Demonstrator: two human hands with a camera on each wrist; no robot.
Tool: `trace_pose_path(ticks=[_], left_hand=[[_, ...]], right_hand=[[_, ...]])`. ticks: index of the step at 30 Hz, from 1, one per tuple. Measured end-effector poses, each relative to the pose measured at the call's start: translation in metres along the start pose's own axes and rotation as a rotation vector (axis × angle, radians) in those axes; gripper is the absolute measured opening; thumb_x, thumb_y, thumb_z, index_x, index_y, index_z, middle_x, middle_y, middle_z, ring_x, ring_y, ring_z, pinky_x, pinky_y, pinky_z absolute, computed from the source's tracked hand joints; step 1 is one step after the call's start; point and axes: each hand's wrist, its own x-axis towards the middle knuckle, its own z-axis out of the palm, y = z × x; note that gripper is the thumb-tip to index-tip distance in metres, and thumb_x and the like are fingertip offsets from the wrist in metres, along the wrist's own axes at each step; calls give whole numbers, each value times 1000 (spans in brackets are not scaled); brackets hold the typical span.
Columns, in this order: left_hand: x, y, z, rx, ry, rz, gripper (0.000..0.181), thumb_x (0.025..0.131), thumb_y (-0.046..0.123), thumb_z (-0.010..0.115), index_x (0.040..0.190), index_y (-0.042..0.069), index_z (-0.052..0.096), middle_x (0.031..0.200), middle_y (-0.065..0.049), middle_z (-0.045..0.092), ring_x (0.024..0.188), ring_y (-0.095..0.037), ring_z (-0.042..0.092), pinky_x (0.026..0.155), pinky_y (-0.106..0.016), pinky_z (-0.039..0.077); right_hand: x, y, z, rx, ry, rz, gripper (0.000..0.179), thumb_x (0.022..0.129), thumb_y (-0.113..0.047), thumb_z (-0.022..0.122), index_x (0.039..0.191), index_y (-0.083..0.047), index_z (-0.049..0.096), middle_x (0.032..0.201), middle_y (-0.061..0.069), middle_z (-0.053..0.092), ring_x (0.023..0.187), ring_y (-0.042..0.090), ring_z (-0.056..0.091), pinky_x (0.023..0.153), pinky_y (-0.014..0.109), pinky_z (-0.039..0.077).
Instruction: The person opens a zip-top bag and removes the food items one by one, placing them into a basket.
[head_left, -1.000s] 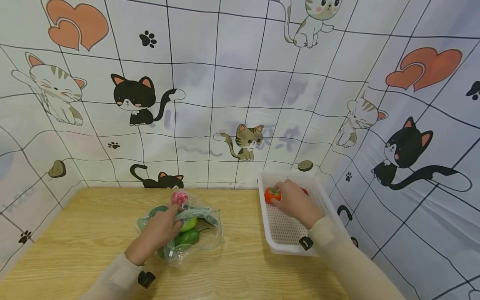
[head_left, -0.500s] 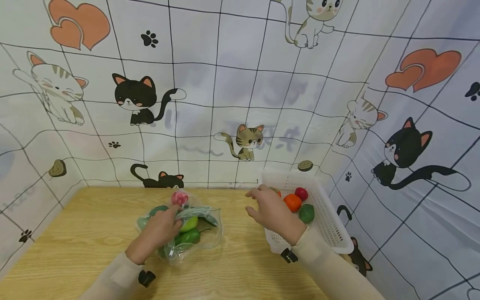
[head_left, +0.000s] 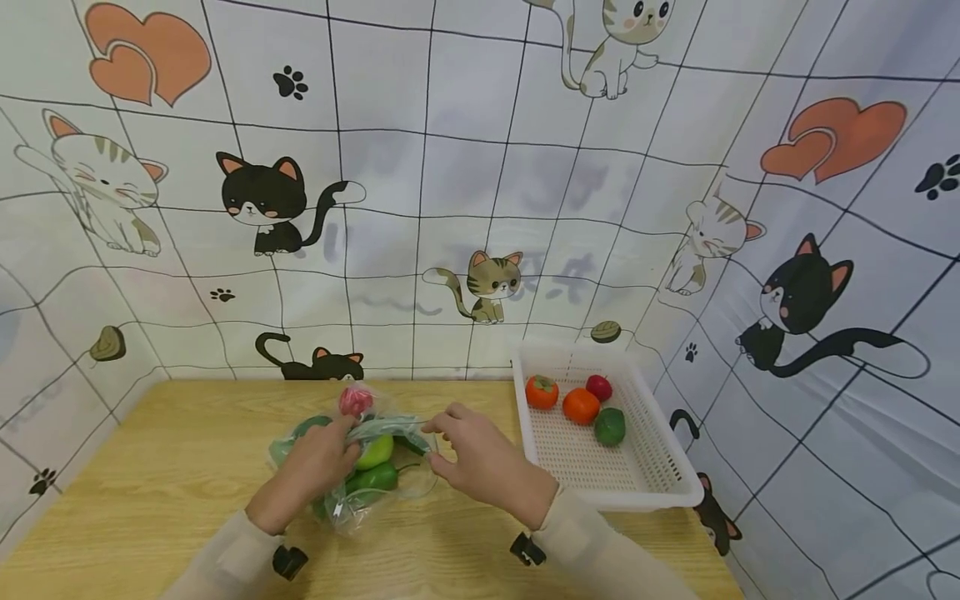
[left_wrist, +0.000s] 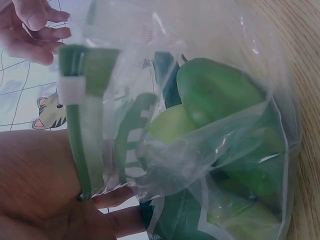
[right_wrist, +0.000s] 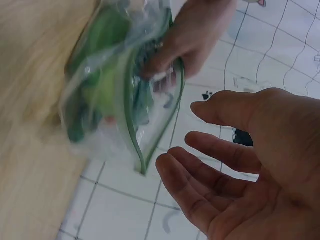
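Observation:
My left hand (head_left: 311, 462) grips the edge of a clear plastic zip bag (head_left: 348, 514) lying on the table at left of centre. Inside show a green pepper (head_left: 373, 479), a lighter green vegetable (head_left: 375, 452) and a pinkish-red round item (head_left: 356, 400) at the far end. The bag's green zip strip (right_wrist: 134, 125) stands parted at its mouth in the right wrist view. My right hand (head_left: 487, 458) hovers at the bag's right side, fingers apart and holding nothing. In the right wrist view a gap separates the right hand (right_wrist: 285, 155) from the bag.
To the right stands a white perforated basket (head_left: 585, 471). It holds a persimmon (head_left: 542, 392), an orange-red round fruit (head_left: 581, 407), a small red ball-shaped item (head_left: 599, 387) and a dark green round item (head_left: 610, 427). A cat-printed cloth (head_left: 405, 192) surrounds the wooden table (head_left: 420, 558).
My right hand has let go of the persimmon in the basket and moved left to the bag. The left hand keeps its grip on the bag.

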Motion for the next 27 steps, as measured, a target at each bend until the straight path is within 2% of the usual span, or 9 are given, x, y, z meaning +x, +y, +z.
trace_pose_path(ticks=[5,10,14,23,27], left_hand=[[-1,0,-1,16,9,6,24,109,8,66,130,-1,72,80,-3,62,66,-18,58,60,-34,46],[0,0,-2,39,11,11,5,110,8,66,106,6,68,78,-2,55,68,-18,55,61,-34,44],[0,0,-1,41,1,13,21,111,8,64,90,12,59,74,-1,47,67,-18,52,61,-34,43],[0,0,1,54,-6,2,24,111,9,64,88,12,58,75,-2,51,66,-19,55,60,-34,44],[-1,0,1,49,-21,-14,27,111,9,63,86,12,56,73,-2,50,64,-19,55,60,-33,43]], right_hand=[[8,-16,22,-1,-80,15,30,112,-18,79,140,-7,79,131,7,81,109,11,76,94,26,65],[20,-21,40,-23,-138,23,29,115,-16,73,141,-4,79,126,5,80,95,2,66,82,18,59],[29,-15,51,-54,-139,19,31,115,-16,73,142,-3,78,128,7,82,94,2,63,81,17,56],[38,-9,65,-59,-159,84,49,108,-26,83,151,-5,72,139,9,77,108,8,68,88,24,60],[42,-10,71,-30,-159,127,51,108,-29,85,152,-7,71,139,10,76,102,9,67,82,26,60]])
